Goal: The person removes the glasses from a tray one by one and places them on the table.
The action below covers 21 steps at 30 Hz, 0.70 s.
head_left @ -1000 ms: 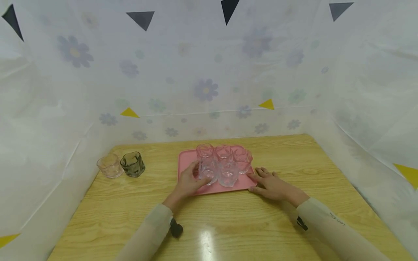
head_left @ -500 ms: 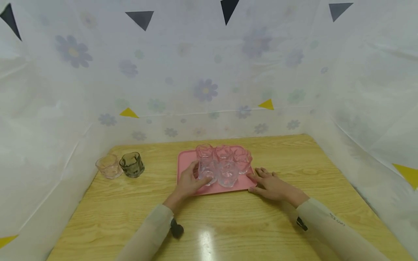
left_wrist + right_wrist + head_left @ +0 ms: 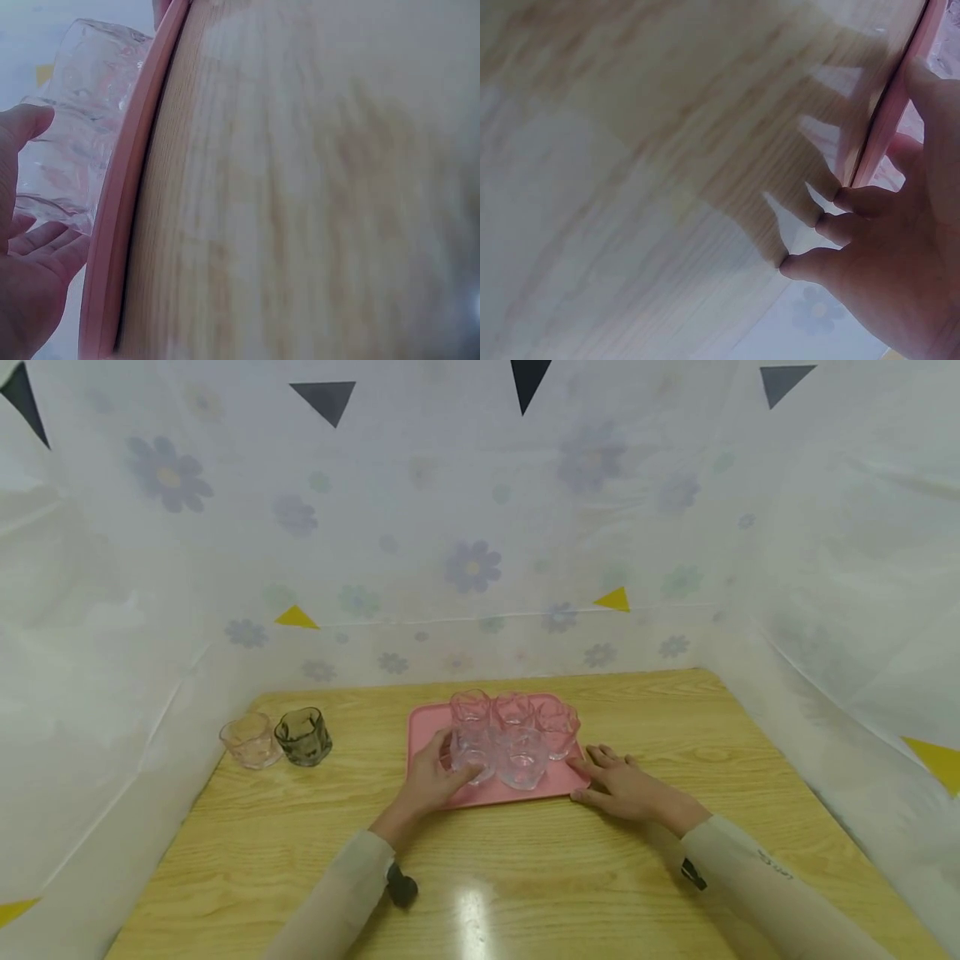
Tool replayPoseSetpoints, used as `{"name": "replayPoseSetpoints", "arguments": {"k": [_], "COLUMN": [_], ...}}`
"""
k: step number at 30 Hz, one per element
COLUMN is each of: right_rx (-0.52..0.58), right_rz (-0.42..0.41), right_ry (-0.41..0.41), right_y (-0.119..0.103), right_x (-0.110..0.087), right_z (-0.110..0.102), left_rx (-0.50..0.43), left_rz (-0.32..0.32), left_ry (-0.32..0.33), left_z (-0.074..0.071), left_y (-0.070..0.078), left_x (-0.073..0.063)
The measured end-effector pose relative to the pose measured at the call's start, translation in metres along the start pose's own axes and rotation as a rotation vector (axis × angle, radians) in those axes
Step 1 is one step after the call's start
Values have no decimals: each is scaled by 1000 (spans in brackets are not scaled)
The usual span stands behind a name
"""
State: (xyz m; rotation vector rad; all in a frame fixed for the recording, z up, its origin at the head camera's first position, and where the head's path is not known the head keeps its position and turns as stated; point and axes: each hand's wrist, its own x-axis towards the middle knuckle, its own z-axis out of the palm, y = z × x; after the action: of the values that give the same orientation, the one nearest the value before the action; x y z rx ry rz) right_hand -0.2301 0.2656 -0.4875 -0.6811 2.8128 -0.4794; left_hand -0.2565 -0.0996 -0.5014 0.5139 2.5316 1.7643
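On a pink tray (image 3: 427, 720) stand several glass cups in two rows. My left hand (image 3: 429, 781) holds the front-left clear glass (image 3: 474, 758) between its thumb and fingers. Beside that cup is another clear glass (image 3: 522, 760). Pink-looking glasses (image 3: 471, 708) form the back row. The left wrist view shows the thumb on one side of the clear glass (image 3: 60, 161) and the fingers on the other. My right hand (image 3: 618, 787) rests at the tray's front right corner, fingers spread. In the right wrist view several fingertips (image 3: 795, 266) touch the table.
A pale amber glass (image 3: 252, 742) and a dark grey-green glass (image 3: 303, 737) stand close together on the wooden table (image 3: 540, 877), left of the tray. A white flower-patterned sheet (image 3: 420, 527) walls in the back and both sides.
My left hand and the front-left clear glass have shifted slightly left, a little away from the cup beside it. The right hand has stayed at the tray corner.
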Motion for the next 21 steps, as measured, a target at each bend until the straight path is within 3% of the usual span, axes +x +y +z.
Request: {"name": "replayPoseSetpoints", "arguments": {"k": [5, 10, 21], "right_rx": [4, 5, 8], "right_rz": [1, 0, 10], "right_ry": [-4, -2, -10], "right_y": [1, 2, 1], "right_x": [1, 1, 1], "right_z": [1, 1, 1], "left_rx": [-11, 38, 75], "left_rz": [-23, -45, -85], "left_ry": [26, 72, 116], "left_z": [-8, -18, -51], "left_y": [0, -1, 0], "left_x": [-3, -4, -7]}}
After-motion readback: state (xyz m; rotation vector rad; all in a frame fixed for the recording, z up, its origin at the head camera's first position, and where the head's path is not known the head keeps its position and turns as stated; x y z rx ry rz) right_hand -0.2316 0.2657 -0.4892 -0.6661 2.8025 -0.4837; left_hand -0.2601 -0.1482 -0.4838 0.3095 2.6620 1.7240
